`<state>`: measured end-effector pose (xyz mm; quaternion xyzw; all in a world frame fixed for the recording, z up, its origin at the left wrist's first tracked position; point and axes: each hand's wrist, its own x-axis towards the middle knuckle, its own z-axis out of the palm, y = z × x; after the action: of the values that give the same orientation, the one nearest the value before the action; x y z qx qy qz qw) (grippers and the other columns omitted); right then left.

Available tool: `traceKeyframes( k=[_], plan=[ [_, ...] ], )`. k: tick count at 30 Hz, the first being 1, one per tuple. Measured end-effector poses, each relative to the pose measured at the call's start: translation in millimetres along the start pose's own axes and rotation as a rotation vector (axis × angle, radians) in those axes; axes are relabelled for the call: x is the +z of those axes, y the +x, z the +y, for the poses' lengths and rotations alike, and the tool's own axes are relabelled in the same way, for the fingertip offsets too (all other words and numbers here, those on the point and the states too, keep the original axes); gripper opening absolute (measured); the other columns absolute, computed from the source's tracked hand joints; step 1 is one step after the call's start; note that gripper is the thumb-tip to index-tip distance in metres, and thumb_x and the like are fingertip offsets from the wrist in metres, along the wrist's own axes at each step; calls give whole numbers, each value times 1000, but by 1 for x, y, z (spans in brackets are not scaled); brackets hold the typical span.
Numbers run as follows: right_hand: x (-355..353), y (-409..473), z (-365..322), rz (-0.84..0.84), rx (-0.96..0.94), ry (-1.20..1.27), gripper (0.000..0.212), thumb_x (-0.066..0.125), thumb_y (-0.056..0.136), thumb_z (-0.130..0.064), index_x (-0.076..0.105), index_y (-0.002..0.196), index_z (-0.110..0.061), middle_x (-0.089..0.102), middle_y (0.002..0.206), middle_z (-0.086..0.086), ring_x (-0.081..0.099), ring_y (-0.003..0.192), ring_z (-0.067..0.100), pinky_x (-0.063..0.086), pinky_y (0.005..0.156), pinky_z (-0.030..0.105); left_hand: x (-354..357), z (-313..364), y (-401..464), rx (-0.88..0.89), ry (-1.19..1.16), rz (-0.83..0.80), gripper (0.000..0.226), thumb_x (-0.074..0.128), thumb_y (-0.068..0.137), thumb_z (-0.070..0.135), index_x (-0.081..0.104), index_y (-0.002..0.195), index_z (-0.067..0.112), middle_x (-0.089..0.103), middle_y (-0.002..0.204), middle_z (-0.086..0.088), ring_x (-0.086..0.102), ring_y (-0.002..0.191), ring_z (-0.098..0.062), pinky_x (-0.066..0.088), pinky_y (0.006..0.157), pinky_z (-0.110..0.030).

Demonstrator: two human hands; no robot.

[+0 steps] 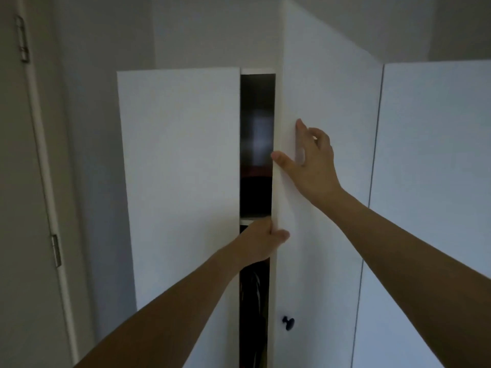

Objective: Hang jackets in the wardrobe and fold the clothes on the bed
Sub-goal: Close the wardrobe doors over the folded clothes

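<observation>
My left hand (261, 239) grasps the door (318, 208) edge; right hand (309, 160) flat on it, released. Three doors, one knob (288, 322), wardrobe (256, 128) ajar.

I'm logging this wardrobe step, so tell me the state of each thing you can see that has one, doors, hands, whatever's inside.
Middle wardrobe door: partly open, swung outward.
Left wardrobe door: closed.
Right wardrobe door: closed.
Left hand: gripping the middle door's edge, thumb on its front.
Right hand: flat on the middle door's front, fingers straight.
Door knob: untouched.
Wardrobe interior: dark; dark clothing hangs below the shelf.
Room door hinges: folded shut.
</observation>
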<state>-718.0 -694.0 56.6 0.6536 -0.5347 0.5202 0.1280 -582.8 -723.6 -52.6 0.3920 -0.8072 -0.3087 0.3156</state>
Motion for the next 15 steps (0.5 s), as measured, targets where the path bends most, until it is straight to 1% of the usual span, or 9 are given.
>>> traceKeyframes(
  k=[3, 4, 5, 7, 8, 9, 11, 13, 15],
  plan=[
    [38, 8, 11, -18, -30, 27, 64, 47, 99, -43, 19, 154, -24, 12, 161, 5, 16, 146, 23, 21, 119, 40, -23, -27, 15, 26, 75, 107, 44, 53, 99, 37, 48, 138, 17, 61, 128, 0, 58, 117, -20, 47, 99, -33],
    [52, 7, 18, -30, -51, 6, 61, 46, 101, -37, 20, 154, -23, 10, 162, 5, 13, 148, 22, 18, 121, 39, -30, -36, 19, 42, 83, 139, 51, 53, 99, 37, 41, 145, 20, 59, 132, 1, 57, 119, -20, 46, 99, -32],
    [66, 5, 26, -57, -67, -30, 61, 46, 102, -32, 18, 155, -21, 8, 163, 5, 10, 149, 21, 15, 121, 39, -36, -44, 23, 59, 119, 162, 61, 53, 99, 37, 27, 153, 25, 56, 136, 2, 56, 121, -20, 45, 100, -32],
    [92, 0, 43, -162, -70, -130, 71, 52, 99, -28, 9, 156, -22, -3, 163, 3, -1, 150, 21, 9, 122, 40, -47, -60, 34, 101, 340, 221, 84, 55, 98, 36, -4, 157, 29, 44, 147, -1, 50, 129, -24, 45, 101, -37],
    [103, -3, 50, -225, -65, -203, 80, 56, 97, -30, 2, 156, -23, -10, 163, 2, -7, 150, 22, 8, 122, 42, -51, -69, 41, 136, 503, 282, 93, 58, 96, 37, -13, 155, 28, 30, 157, -2, 39, 138, -26, 44, 104, -43],
    [113, -5, 57, -279, -58, -286, 90, 60, 94, -34, -5, 155, -25, -17, 162, 1, -12, 149, 23, 8, 122, 46, -57, -75, 49, 176, 678, 354, 101, 61, 93, 42, -18, 154, 27, 11, 163, -2, 22, 147, -27, 41, 107, -49],
    [127, -8, 69, -343, -43, -442, 108, 67, 87, -44, -19, 152, -29, -28, 158, 0, -20, 147, 25, 8, 121, 51, -71, -83, 68, 235, 975, 423, 111, 61, 86, 58, -23, 151, 28, -20, 162, 0, -8, 151, -28, 31, 111, -62],
    [138, -8, 78, -370, -47, -571, 122, 71, 81, -50, -28, 148, -28, -36, 155, 1, -26, 145, 26, 6, 120, 53, -85, -88, 88, 260, 1100, 400, 119, 59, 79, 71, -26, 150, 30, -31, 158, 0, -21, 148, -28, 20, 110, -71],
    [147, -6, 86, -377, -52, -685, 128, 72, 77, -55, -33, 145, -26, -40, 152, 3, -30, 143, 28, 5, 119, 55, -94, -92, 104, 260, 1130, 385, 125, 61, 72, 76, -27, 149, 32, -34, 157, 1, -25, 147, -29, 16, 106, -76]
  ],
)
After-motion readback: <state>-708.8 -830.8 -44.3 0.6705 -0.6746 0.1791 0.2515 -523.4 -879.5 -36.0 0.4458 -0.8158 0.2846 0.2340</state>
